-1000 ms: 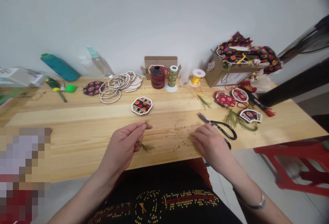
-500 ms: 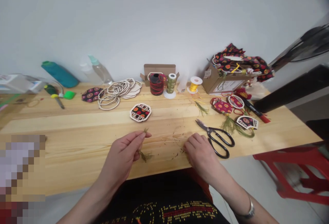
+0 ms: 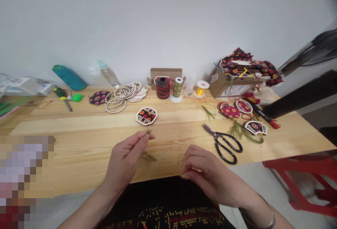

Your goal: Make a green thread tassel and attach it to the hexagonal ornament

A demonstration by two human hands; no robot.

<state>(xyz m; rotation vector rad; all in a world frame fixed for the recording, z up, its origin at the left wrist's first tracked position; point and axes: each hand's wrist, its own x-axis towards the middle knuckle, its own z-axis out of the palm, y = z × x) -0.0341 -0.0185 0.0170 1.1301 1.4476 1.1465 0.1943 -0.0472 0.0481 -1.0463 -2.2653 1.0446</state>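
My left hand (image 3: 126,155) pinches a small bundle of olive-green threads (image 3: 149,156), like a tassel; a tuft pokes up above the fingertips and loose ends hang below. My right hand (image 3: 198,171) is curled with thumb and fingers pressed together at the table's front edge; whatever it holds, if anything, is hidden. Black-handled scissors (image 3: 222,143) lie just right of that hand, blades pointing to the back left. Beyond my left hand lies an octagonal ornament (image 3: 146,116) with a pale cut-out frame over dark patterned cloth. Dark snippets are scattered between the hands.
Thread spools stand at the back: dark red and black (image 3: 163,88), olive (image 3: 178,88), yellow (image 3: 202,89). Pale frames (image 3: 123,95) are piled left of them. At right are a cardboard box (image 3: 229,85) with cloth, finished ornaments (image 3: 255,128), a marker (image 3: 263,114) and a red stool (image 3: 297,176).
My right hand has moved left and nearer to me, lifting off the tabletop and turning into a pinch. My left hand keeps its hold on the threads. The view has shifted slightly.
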